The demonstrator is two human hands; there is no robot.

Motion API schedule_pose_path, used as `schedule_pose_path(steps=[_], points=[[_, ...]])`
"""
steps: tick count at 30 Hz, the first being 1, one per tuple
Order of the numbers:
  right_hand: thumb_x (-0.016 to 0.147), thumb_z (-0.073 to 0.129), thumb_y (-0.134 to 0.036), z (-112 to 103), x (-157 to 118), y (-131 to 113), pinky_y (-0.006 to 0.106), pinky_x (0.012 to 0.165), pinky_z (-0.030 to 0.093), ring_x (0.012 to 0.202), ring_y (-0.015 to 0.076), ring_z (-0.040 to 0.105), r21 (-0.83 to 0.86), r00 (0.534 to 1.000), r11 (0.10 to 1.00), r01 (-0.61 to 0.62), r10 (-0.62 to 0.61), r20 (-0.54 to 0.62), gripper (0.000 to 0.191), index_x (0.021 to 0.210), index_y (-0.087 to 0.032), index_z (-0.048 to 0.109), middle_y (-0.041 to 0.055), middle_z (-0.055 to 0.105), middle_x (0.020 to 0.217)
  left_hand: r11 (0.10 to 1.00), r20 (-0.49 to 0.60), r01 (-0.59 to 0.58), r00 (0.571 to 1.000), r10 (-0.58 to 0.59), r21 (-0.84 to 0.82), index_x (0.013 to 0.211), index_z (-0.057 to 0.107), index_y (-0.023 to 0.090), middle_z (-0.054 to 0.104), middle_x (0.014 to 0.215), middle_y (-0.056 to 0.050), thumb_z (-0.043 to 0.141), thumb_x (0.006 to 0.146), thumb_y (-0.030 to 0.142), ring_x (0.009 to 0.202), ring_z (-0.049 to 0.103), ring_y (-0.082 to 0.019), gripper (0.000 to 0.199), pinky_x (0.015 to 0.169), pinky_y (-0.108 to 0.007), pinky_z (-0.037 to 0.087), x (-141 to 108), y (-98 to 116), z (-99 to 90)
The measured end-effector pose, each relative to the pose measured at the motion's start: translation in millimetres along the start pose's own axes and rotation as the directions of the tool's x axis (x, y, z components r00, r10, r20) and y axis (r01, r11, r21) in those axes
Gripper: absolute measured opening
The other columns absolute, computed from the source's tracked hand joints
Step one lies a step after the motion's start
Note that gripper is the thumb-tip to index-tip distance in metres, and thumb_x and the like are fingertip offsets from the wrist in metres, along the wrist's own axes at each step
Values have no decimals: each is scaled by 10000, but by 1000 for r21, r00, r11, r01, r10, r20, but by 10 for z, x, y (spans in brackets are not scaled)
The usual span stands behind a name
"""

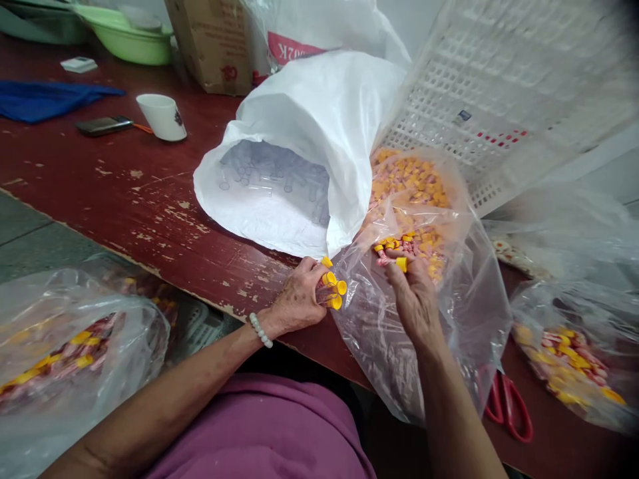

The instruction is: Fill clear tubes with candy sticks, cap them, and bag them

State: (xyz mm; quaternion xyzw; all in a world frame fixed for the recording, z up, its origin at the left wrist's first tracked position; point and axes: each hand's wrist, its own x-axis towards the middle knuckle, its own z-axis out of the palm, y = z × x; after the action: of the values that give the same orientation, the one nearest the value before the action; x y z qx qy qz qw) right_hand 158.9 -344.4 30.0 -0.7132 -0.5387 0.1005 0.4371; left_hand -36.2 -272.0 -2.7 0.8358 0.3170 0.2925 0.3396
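My left hand (299, 296), with a beaded bracelet at its wrist, is closed round several clear tubes with yellow caps (335, 289), caps pointing right. To its right, my right hand (412, 293) pinches a yellow-capped piece (401, 264) at the mouth of a clear plastic bag (384, 352). Many small pink-and-white pieces with yellow-orange caps (414, 179) fill that bag's far part. Beyond my left hand, a white sack (319, 100) lies open towards me, with loose clear tubes (269, 176) inside.
A white perforated basket (499, 100) leans at the back right. Red scissors (516, 409) and another bag of capped pieces (574, 352) lie right. On the red table (124, 186) are a white cup (162, 116) and a phone (104, 126). A filled bag (114, 332) stands lower left.
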Motion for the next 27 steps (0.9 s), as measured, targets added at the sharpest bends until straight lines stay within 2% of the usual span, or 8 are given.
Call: schedule_pose_path(steps=[4, 9, 13, 16, 19, 21, 24, 27], points=[[909, 473, -366, 94, -352, -490, 319, 863, 429, 980, 172, 536, 45, 974, 987, 151, -157, 165, 240, 1098, -245, 558, 35, 572, 1056, 998, 26, -28, 999, 26, 52, 837, 542, 164, 521, 893, -59, 534, 593, 58, 864, 506, -206, 266, 722, -297, 452, 6, 20, 32], [874, 536, -378, 142, -368, -524, 394, 951, 414, 1111, 211, 476, -7, 934, 962, 275, -265, 242, 423, 1272, -245, 482, 81, 489, 1182, 993, 58, -110, 993, 108, 41, 888, 537, 162, 554, 880, -55, 517, 625, 59, 881, 488, -212, 284, 757, -305, 447, -9, 60, 12], [922, 441, -359, 89, -194, -530, 425, 969, 403, 1089, 201, 497, -23, 961, 962, 273, -274, -25, 375, 1282, -258, 470, 75, 486, 1193, 996, 73, -67, 995, 63, 62, 855, 529, 160, 516, 873, -58, 521, 577, 49, 850, 494, -202, 299, 711, -291, 450, -31, 63, 28], [931, 413, -340, 234, -40, -563, 449, 973, 393, 1106, 216, 488, -166, 913, 945, 283, -318, -256, 374, 1293, -252, 449, 91, 471, 1213, 992, 120, -77, 991, 65, 99, 872, 539, 165, 488, 904, -61, 528, 580, 60, 829, 501, -198, 311, 692, -299, 450, -46, 77, 77], [902, 471, -361, 488, 77, -542, 470, 966, 395, 1166, 251, 451, -316, 899, 883, 346, -408, -156, 410, 1295, -248, 445, 108, 459, 1234, 991, 149, -95, 986, 80, 96, 922, 551, 177, 487, 952, -65, 531, 595, 69, 859, 509, -208, 344, 709, -313, 443, -61, 98, 118], [907, 456, -364, 578, 126, -501, 455, 948, 413, 1162, 248, 460, -308, 909, 883, 353, -402, -111, 381, 1266, -236, 473, 111, 469, 1211, 998, 140, -44, 990, 37, 42, 881, 552, 173, 491, 911, -51, 541, 577, 70, 827, 508, -198, 321, 687, -303, 429, -64, 103, 121], [947, 345, -354, 492, 135, -456, 422, 922, 439, 1106, 210, 500, -167, 929, 948, 273, -304, -209, 358, 1264, -232, 458, 102, 482, 1193, 974, 98, 124, 989, -107, -189, 750, 519, 161, 477, 781, -6, 573, 500, 66, 703, 472, -148, 272, 607, -261, 387, -52, 88, 83], [929, 374, -411, 296, 32, -461, 431, 933, 436, 1084, 207, 517, -72, 951, 951, 300, -304, -60, 433, 1323, -231, 382, 98, 485, 1231, 761, 199, 322, 947, -254, -563, 714, 502, 151, 469, 671, 40, 577, 451, 42, 586, 420, -92, 294, 524, -214, 328, -41, 49, 13]])
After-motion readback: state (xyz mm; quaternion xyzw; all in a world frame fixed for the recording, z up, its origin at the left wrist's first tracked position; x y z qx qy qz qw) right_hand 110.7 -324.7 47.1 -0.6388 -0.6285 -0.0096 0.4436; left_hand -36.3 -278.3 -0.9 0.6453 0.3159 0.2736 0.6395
